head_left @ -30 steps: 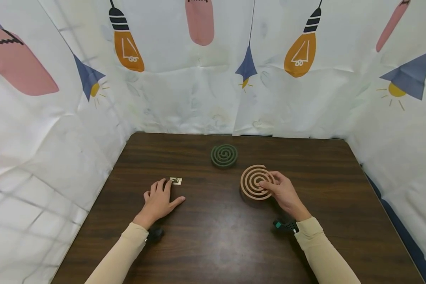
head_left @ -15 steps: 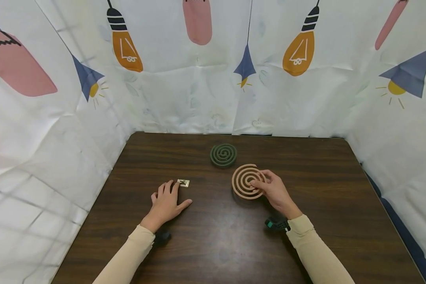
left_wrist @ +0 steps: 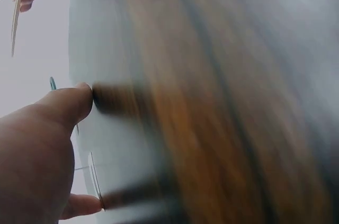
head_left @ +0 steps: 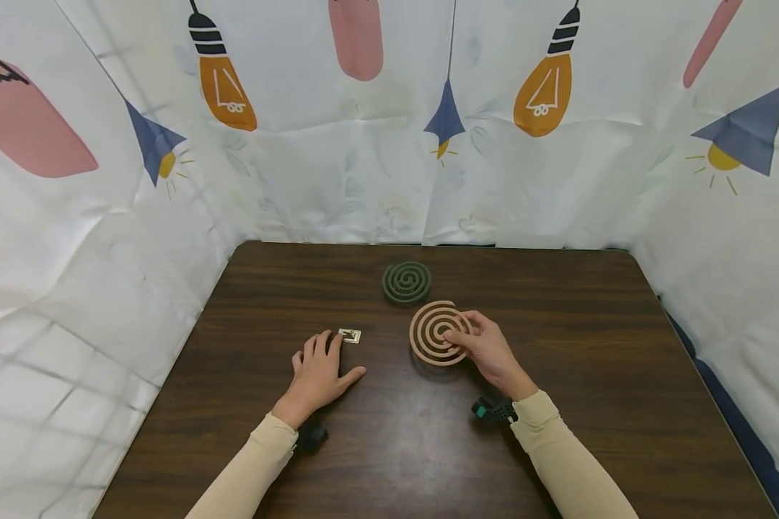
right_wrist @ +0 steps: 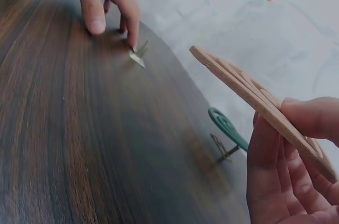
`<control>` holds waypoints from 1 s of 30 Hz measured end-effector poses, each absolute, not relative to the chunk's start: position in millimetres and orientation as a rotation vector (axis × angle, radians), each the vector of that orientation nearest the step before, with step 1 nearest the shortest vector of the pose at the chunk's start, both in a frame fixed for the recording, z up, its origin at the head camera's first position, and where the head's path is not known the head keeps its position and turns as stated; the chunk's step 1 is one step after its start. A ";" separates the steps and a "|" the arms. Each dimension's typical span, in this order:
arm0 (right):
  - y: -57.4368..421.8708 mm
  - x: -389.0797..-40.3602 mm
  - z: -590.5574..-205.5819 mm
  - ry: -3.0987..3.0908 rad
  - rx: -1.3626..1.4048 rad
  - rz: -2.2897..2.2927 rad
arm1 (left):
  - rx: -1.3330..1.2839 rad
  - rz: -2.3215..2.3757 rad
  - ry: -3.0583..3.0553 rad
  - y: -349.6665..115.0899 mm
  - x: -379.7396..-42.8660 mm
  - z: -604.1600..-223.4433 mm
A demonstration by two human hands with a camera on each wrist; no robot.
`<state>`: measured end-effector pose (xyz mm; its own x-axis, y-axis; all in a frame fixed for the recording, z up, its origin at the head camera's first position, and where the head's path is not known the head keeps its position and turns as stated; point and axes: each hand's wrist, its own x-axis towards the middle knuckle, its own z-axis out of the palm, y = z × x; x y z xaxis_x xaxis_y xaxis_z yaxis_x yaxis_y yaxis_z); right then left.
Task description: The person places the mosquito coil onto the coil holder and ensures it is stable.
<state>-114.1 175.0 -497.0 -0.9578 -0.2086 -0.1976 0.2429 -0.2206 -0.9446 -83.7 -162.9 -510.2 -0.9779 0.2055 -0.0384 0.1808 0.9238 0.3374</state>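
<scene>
My right hand (head_left: 492, 355) holds a tan mosquito coil (head_left: 436, 332) raised over the table, thumb on one face and fingers behind; the right wrist view shows the coil (right_wrist: 254, 94) tilted and edge-on. At the left, my left hand (head_left: 317, 376) has its fingers spread low over the tabletop. One fingertip touches a small flat metal coil stand (head_left: 350, 336), whose thin tab rises in the right wrist view. Behind the tan coil, a green mosquito coil (head_left: 406, 282) is propped above the table on its own metal stand (right_wrist: 225, 152).
The dark wooden table (head_left: 389, 447) ends at a white patterned cloth (head_left: 363, 173) that hangs behind it and at both sides. A black wrist camera (head_left: 493, 409) sits beneath the right wrist, another (head_left: 311, 438) beneath the left.
My left hand has slid right, and the small metal stand has moved along with it. My right hand has carried the tan coil left, bringing the two closer together. The green coil stays put.
</scene>
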 end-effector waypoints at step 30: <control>149.4 -121.8 -500.7 1.703 0.024 -2.250 | 0.422 0.482 3.049 -124.5 -84.5 -516.1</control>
